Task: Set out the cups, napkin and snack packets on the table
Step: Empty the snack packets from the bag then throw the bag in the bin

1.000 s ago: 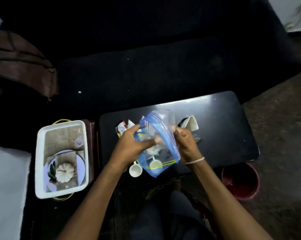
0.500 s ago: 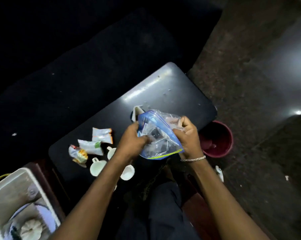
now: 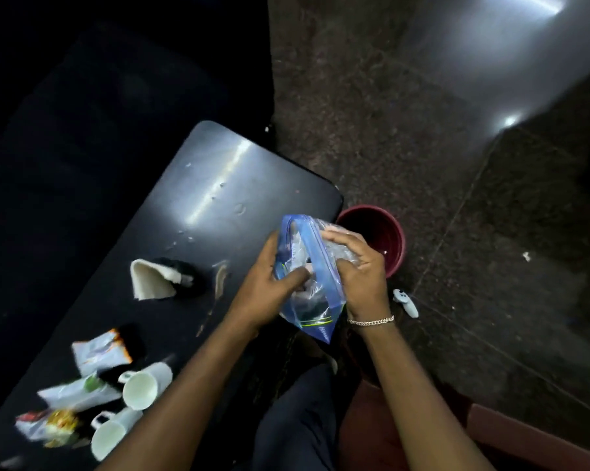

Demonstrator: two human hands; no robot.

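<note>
Both hands hold a clear zip bag with a blue top (image 3: 315, 294) above the table's right end. My left hand (image 3: 269, 283) grips its left side; my right hand (image 3: 358, 266) pinches the crumpled top from the right. On the black table (image 3: 218, 185) lie a folded beige napkin (image 3: 149, 278), two white cups on their sides (image 3: 144, 387) (image 3: 108, 436), and three snack packets (image 3: 100, 350) (image 3: 77, 396) (image 3: 47, 428) at the lower left. What is inside the bag I cannot make out.
A dark red bucket (image 3: 393, 239) stands on the floor just beyond the table's right end. A white controller (image 3: 405, 302) lies on the speckled floor beside it. A dark sofa fills the upper left.
The view has swung right, so the white bin at the left left the frame. Both hands carried the bag rightward toward the bucket and crumpled its top.
</note>
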